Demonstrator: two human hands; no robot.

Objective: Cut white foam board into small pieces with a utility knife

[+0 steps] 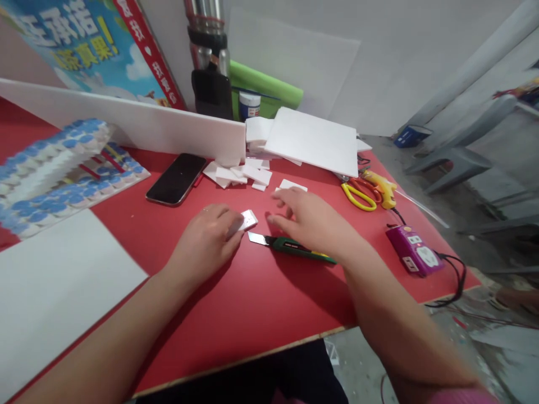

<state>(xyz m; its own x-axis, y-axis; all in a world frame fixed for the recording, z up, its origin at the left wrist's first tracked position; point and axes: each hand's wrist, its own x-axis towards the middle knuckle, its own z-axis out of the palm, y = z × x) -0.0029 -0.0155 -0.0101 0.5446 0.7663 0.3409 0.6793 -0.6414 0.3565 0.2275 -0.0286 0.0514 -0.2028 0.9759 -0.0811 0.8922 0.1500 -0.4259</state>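
On the red table, my left hand [210, 235] is closed with its fingers on a small white foam-board piece [249, 219], which sticks out past the fingertips. My right hand [309, 216] has its thumb and fingers apart and grips nothing. Its fingertips are beside another small white piece [293, 184]; whether they touch it I cannot tell. Below the right palm lies a green utility knife [290, 246], blade out and pointing left toward the left hand. Beyond both hands sits a loose pile of white offcuts [236, 174].
A black phone [177, 178] and a blue-and-white model [63, 174] are at left, above a white board [59, 303]. At right lie yellow-handled scissors [357, 196], a yellow glue gun [381, 185] and a purple power strip [415, 249]. White sheets [315, 140] stand stacked behind.
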